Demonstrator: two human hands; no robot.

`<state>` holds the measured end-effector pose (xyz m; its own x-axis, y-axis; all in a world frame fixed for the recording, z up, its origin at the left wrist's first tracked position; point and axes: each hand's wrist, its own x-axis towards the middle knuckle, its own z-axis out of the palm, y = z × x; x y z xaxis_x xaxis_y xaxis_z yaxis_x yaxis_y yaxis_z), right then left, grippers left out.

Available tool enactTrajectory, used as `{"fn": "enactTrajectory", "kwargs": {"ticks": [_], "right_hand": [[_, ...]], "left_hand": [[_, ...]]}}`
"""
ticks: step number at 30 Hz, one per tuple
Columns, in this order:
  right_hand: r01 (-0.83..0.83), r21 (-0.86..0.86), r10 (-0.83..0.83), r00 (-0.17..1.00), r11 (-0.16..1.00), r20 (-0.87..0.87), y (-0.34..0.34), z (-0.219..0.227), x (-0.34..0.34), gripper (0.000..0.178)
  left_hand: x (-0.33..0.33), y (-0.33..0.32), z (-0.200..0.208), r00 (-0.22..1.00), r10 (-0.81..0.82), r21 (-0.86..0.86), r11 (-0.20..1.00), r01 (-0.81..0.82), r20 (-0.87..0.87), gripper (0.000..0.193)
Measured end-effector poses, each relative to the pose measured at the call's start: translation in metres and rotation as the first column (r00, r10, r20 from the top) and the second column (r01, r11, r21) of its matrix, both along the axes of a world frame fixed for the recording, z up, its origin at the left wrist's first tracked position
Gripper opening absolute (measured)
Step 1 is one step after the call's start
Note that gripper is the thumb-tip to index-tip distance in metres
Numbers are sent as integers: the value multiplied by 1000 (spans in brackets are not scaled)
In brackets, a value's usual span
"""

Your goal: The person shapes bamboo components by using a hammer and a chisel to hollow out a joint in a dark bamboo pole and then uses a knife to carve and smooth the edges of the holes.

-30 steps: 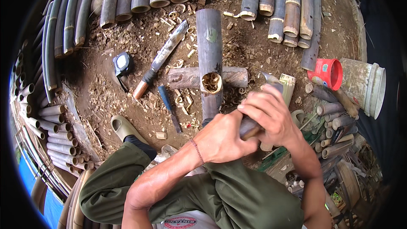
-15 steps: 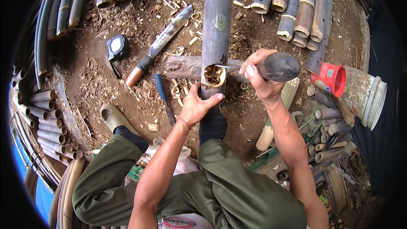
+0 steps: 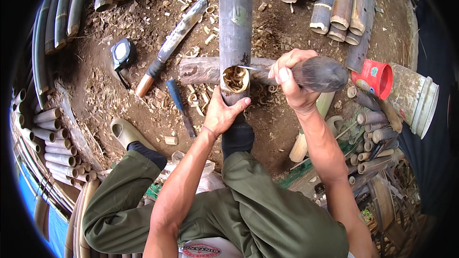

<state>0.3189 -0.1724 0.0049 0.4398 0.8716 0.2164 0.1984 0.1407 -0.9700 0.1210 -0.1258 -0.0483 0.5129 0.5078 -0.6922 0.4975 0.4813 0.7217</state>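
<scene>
A dark grey bamboo tube point(image 3: 235, 24) lies pointing away from me, resting across a log point(image 3: 198, 70). Near its close end a round opening point(image 3: 235, 80) is cut in the wall, with curled pale shavings inside. My left hand point(image 3: 223, 112) wraps round the tube just below this opening, thumb across the top. My right hand point(image 3: 297, 83) is closed on the thick dark handle of a knife point(image 3: 319, 73). Its thin blade reaches left, and the tip lies at the upper rim of the opening. Part of the handle is hidden by my fingers.
Left of the tube lie a machete point(image 3: 174, 40), a blue-handled chisel-like tool point(image 3: 179, 105) and a tape measure point(image 3: 123, 53). Bamboo tubes point(image 3: 342, 0) line the far side, with shorter stacks point(image 3: 60, 155) at left. At right stand a red tub point(image 3: 372, 79) and a dirty bucket point(image 3: 415, 98).
The whole view has shifted slightly. Against the tube, the knife and my right hand have moved a little to the right. My left hand keeps its hold on the tube.
</scene>
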Motion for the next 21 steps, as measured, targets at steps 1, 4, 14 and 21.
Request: {"fn": "enactTrajectory", "kwargs": {"ticks": [1,4,14,21], "right_hand": [[28,9,-26,992,1000,-122,-1,-3,0,19],[163,-25,-163,942,986,-294,-7,-6,-2,13],[435,-159,-429,641,886,-636,-19,-21,4,10],[442,-363,-553,453,820,-699,-28,-26,8,9]], "left_hand": [[1,0,1,1000,-4,-5,1000,4,11,79],[1,0,-6,998,22,-47,999,-19,56,83],[-2,-1,-20,987,91,-192,979,-65,132,91],[-4,7,-13,990,36,-242,970,-2,139,75]]}}
